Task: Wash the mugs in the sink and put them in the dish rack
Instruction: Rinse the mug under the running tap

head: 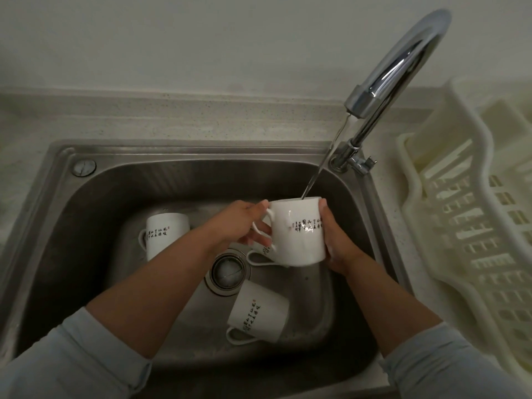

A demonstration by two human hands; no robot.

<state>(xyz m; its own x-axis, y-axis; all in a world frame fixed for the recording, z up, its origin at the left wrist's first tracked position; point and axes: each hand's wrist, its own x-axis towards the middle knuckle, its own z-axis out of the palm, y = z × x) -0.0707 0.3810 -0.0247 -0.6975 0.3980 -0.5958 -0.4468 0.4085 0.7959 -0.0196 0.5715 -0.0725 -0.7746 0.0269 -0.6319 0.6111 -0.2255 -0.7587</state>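
Head view: steel sink [57, 174] dominated, with the cream dish rack [460, 226] beside it at right. Faucet [403, 61] ran water into the upright held mug [296, 234] above the basin. Left mug [164, 234], near mug [259, 309] and a half-hidden mug [259, 254] lay below. Left hand [239, 223] gripped the handle; right hand [336, 240] wrapped the body.

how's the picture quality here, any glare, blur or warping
Head view: dim, flat light; a glare streak on the faucet; wide-angle warping bows the sink and dish rack; the rack blurs toward the right edge; the held mug is fairly sharp.
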